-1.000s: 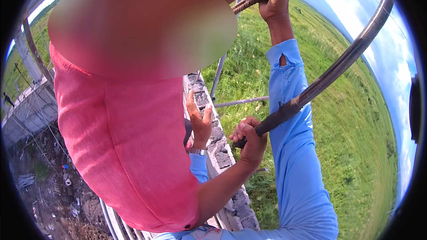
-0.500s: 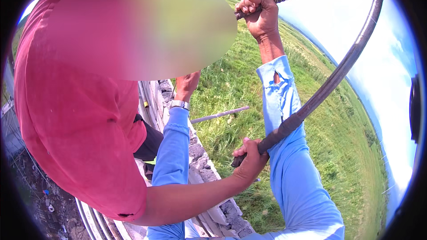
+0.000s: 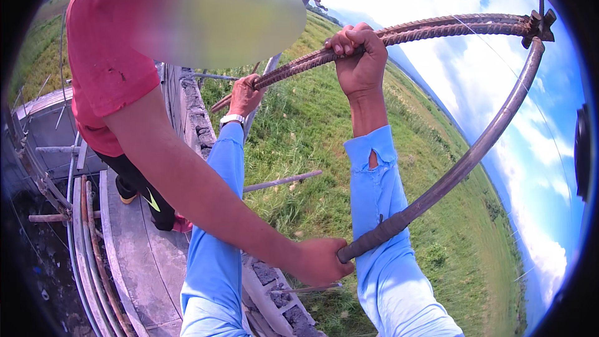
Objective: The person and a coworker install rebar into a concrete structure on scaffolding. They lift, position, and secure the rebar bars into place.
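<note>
My right hand (image 3: 360, 59) is closed around a pair of ribbed steel rebars (image 3: 455, 27), held at about head height. Farther along toward their left end, my left hand (image 3: 246, 95), with a watch at its wrist, is wrapped round the same rebars. At the right end the bars meet the jaw of a rebar bending bar (image 3: 480, 134), a long curved-looking lever with a dark wrapped grip. A co-worker's hand (image 3: 321, 261) grasps the end of that grip. The lever crosses in front of my right forearm.
The co-worker in a red shirt (image 3: 103, 65) stands close at my left on a plank platform (image 3: 150, 268). Long pipes (image 3: 87, 262) run beside it. A rough block wall edge (image 3: 277, 299) borders the grassy drop (image 3: 437, 224). A thin pole (image 3: 284, 181) juts out over the grass.
The view has shifted, showing more of the platform. The rebars now reach farther left past my right hand, and my left hand is on them. The co-worker's hand still holds the lever.
</note>
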Available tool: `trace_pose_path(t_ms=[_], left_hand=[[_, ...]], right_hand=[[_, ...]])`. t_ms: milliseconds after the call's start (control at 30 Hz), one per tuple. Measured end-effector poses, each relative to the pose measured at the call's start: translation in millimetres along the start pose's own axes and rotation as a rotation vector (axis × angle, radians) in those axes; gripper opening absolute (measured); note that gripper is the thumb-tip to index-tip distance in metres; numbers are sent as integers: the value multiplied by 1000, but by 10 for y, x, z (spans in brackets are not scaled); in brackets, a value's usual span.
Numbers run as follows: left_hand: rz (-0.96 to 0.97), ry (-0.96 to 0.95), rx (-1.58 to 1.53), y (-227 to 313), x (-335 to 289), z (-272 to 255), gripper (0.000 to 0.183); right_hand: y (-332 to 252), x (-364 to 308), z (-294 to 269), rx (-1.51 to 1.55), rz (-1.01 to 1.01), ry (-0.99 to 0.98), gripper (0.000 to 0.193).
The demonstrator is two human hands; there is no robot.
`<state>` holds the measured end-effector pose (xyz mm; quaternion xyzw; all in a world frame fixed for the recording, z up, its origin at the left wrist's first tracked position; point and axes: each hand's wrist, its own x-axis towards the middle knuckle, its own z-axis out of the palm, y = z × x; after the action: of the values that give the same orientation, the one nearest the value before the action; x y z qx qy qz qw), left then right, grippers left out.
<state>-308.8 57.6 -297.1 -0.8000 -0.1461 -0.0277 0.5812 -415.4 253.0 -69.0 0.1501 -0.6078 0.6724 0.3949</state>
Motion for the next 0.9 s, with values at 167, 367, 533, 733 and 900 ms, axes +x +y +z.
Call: trace_pose_path(t_ms=[167,367,533,733,900], left_hand=[[212,93,296,-31,-99,117,32],[233,191,455,-53,-30,320,32],[384,156,594,-231,-118,303,31],[443,235,656,-479,-421,252,31],[532,197,867,-998,-1089,326,32]], right_hand=[[6,-80,55,26,-36,33,19],[403,-163,147,-62,-7,103,14],[787,-33,204,39,84,85,32],[779,40,0,-68,98,0,34],[795,15,-28,-68,100,-22,34]])
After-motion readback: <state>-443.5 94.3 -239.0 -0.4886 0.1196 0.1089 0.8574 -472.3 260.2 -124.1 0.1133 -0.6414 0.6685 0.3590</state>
